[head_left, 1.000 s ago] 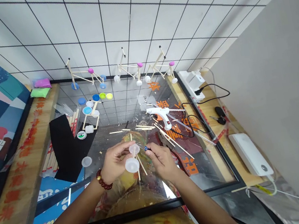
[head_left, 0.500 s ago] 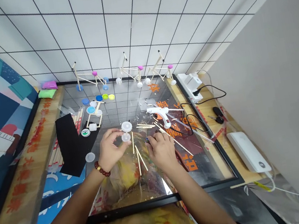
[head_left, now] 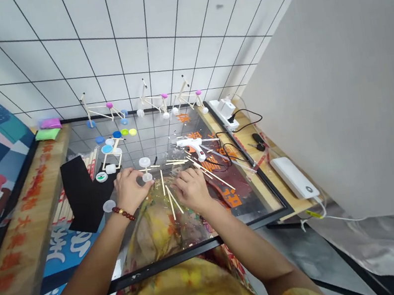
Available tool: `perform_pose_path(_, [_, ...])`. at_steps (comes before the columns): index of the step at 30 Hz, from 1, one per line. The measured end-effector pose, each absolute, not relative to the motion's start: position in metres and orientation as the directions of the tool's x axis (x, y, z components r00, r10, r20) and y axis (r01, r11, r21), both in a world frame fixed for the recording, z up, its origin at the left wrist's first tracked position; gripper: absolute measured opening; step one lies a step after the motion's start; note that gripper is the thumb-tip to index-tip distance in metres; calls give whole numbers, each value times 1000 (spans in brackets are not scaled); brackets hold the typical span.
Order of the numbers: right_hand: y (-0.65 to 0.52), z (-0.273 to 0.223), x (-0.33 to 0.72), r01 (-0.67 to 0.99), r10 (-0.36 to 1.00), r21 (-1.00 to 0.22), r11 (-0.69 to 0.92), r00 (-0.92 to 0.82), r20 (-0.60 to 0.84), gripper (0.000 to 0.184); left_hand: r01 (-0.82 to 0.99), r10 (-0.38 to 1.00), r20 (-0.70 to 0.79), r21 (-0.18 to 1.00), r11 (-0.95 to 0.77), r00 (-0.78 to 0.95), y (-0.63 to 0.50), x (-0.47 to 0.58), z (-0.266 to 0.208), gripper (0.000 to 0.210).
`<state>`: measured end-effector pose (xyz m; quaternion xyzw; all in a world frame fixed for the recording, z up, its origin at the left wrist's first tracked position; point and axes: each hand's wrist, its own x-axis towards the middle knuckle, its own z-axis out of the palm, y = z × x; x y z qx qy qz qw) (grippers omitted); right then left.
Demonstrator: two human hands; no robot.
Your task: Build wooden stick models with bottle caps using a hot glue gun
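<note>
My left hand (head_left: 130,190), with a beaded bracelet at the wrist, pinches the lower of two whitish bottle caps. The upper bottle cap (head_left: 144,162) stands just beyond the lower one (head_left: 147,177), with a short pale piece between them. To the right, my right hand (head_left: 191,187) has its fingers curled together low over the glass; whatever is in them is hidden. Thin wooden sticks (head_left: 171,202) lie between the hands, and more sticks (head_left: 176,161) lie beyond them. A white hot glue gun (head_left: 194,147) rests past my right hand.
Three stick-and-cap bicycle models (head_left: 152,103) stand along the wall. Left are black sheets (head_left: 79,192), a stick frame with caps (head_left: 110,157) and a loose clear lid (head_left: 109,206). Right are a power strip (head_left: 222,113), cables, keys (head_left: 257,142) and a white box (head_left: 294,177).
The view has shifted, so the table appears further left. My left hand still holds the caps. The dark tip at my right fingers no longer shows.
</note>
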<state>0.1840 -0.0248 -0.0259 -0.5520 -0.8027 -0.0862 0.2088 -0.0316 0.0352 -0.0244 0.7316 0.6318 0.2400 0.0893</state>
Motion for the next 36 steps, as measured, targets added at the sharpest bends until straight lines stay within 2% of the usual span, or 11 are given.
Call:
perform_pose_path(5, [-26, -20, 183, 916, 818, -119, 384, -277, 503, 30, 886, 967, 241, 425, -184, 86, 33, -31, -25, 26])
perform_pose_path(9, [-29, -16, 182, 868, 775, -145, 475, -334, 537, 27, 888, 963, 252, 414, -198, 97, 33, -30, -29, 40])
perform_pose_path(13, [-35, -15, 176, 762, 755, -202, 615, -496, 428, 27, 863, 959, 264, 457, -217, 101, 33, -29, -31, 42])
perform_pose_path(16, [-37, -15, 171, 744, 765, -214, 633, -558, 323, 28, 846, 964, 254, 496, -197, 76, 33, -29, -30, 34])
perform_pose_path(20, [-35, -20, 170, 830, 835, -178, 528, -470, 286, 15, 791, 961, 274, 578, -203, 46, 36, -33, -31, 22])
perform_pose_path(24, [-30, -23, 176, 922, 899, -136, 363, -308, 312, 8, 706, 941, 337, 662, -249, 16, 44, -44, -34, 28])
perform_pose_path(29, [-25, -26, 181, 941, 900, -166, 295, -216, 379, 9, 685, 914, 406, 659, -312, 26, 50, -51, -39, 39])
perform_pose_path(31, [-25, -26, 182, 934, 889, -194, 299, -198, 413, 17, 688, 907, 419, 643, -336, 51, 49, -50, -41, 41])
perform_pose_path(36, [-27, -23, 182, 915, 856, -232, 330, -186, 482, 19, 769, 924, 368, 560, -308, 102, 42, -45, -39, 45])
